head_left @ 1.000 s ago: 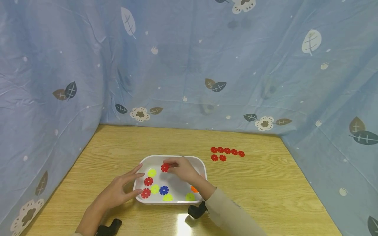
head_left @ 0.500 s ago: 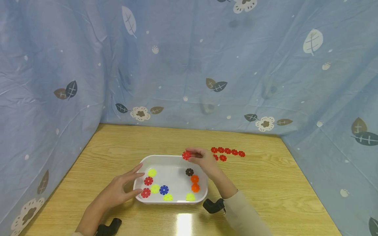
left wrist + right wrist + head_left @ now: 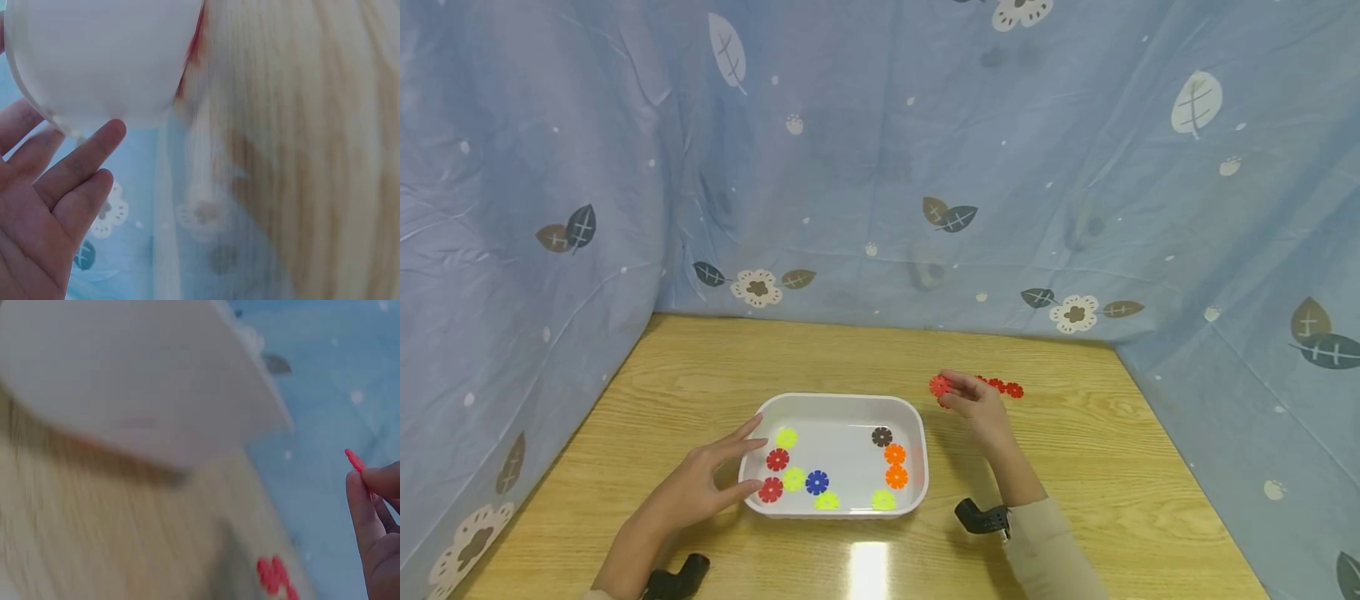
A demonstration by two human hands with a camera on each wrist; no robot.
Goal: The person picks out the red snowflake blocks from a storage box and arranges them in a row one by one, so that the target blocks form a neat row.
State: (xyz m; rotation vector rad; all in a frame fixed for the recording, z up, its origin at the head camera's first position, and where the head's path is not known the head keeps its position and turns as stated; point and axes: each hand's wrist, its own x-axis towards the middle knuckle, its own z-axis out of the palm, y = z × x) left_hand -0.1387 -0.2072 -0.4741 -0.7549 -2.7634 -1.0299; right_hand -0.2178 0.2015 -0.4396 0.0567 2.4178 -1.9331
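Note:
My right hand [image 3: 981, 408] pinches a red interlocking snowflake disc [image 3: 939, 385] between thumb and fingertips, right of the tray. The right wrist view shows this disc [image 3: 354, 460] edge-on at the fingertips. Behind the hand lie more red discs [image 3: 1014, 390] on the table, partly hidden by it. My left hand [image 3: 700, 483] rests its spread thumb and fingers at the left rim of the white tray [image 3: 842, 397]. In the left wrist view, straight fingers [image 3: 87, 156] lie against the outside of the tray [image 3: 106, 69].
Inside the tray lie two red discs [image 3: 777, 459], several yellow ones [image 3: 793, 479], a blue one [image 3: 817, 482], two orange ones [image 3: 896, 477] and a dark brown one [image 3: 882, 437]. Blue patterned cloth [image 3: 850, 167] walls the wooden table [image 3: 1075, 483] at the back and sides.
My right hand has lifted the red disc out of the tray and carried it right, over the table near the other red discs. The left hand has stayed at the rim.

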